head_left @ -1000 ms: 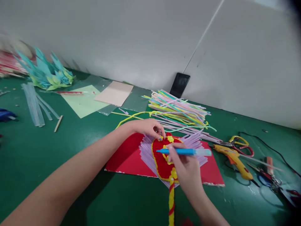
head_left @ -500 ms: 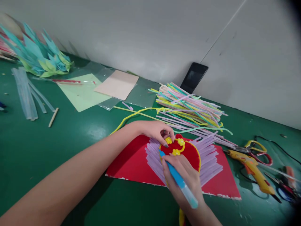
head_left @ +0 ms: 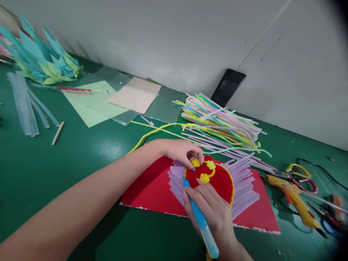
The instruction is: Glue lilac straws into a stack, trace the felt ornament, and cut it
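My right hand [head_left: 212,206] is closed around a blue pen-like tool [head_left: 198,214] with a clear back end. Its tip meets the left edge of a red fuzzy piece [head_left: 220,183] trimmed with a yellow fuzzy border. Yellow flowers [head_left: 204,178] joined by a curved yellow stem sit on that piece. My left hand [head_left: 182,150] rests over the piece's upper left, thumb and fingers curled down on it around one flower. Light purple strips [head_left: 244,185] fan out on both sides beneath, on a red board [head_left: 152,185] with a chipped white edge.
Behind the board lies a pile of pastel fuzzy stems [head_left: 220,123], and a phone [head_left: 228,87] leans on the wall. Scissors [head_left: 299,175] and a yellow glue gun [head_left: 295,201] lie right. Left are paper sheets [head_left: 136,94], glue sticks [head_left: 24,105] and a blue-green paper model [head_left: 43,54].
The blue tool's tip has slid slightly down along the piece's left edge, and my right hand has shifted down with it. My left hand keeps its place.
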`<state>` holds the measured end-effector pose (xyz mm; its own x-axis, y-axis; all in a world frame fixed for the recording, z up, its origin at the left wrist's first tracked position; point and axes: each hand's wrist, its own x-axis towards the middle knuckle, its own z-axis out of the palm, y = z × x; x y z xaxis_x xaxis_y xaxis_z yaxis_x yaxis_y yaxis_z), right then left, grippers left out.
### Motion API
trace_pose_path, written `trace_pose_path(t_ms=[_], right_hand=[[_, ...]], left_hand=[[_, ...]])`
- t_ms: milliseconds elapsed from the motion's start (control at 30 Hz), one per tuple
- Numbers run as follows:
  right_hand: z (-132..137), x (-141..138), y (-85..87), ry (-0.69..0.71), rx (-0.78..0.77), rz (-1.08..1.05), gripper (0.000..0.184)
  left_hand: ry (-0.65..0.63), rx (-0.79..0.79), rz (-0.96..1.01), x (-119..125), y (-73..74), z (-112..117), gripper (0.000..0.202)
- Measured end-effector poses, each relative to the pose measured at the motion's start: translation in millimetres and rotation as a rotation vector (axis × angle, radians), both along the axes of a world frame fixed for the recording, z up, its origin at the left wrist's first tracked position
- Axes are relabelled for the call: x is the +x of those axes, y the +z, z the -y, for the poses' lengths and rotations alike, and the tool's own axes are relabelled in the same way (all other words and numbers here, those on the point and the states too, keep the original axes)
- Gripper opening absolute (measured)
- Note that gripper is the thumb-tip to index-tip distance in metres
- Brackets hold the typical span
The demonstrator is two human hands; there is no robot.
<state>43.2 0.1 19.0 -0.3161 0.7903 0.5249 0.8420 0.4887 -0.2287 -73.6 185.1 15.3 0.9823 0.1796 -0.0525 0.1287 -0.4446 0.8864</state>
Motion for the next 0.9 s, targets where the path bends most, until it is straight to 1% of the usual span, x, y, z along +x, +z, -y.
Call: trace_pose_path(t_ms=[167,333,500,567,733,900], right_hand=[[0.3,-0.1,-1.1,-0.047,-0.025,0.063,0.013],[2.0,0.2,-2.2,0.000,-0.007,0.054,0.011],[2.4,0.3,-2.1,-0.029,-0.020,0.094,0.014],[2.2,0.3,-1.7,-0.020,-0.022,0.102,0.014],[3.0,0.7,-3.4,0.015,0.033,0.051,0.014],[4.2,1.6,-6.6,0.020,0.084,-0.007,0.004]], left_hand=[[0.015,0.015,0.001,0.3,-0.6,0.8,0.026],[0.009,0.015,-0.005,-0.4,0.9,0.8,0.024],[0.004,0.031,-0.029,-0.7,3.5,1.5,0.024],[0.008,0.035,-0.034,-0.9,3.4,1.4,0.025],[0.018,0.042,-0.034,-1.2,0.6,0.7,0.030],[0.016,0.057,-0.030,-1.2,-2.2,0.3,0.030]])
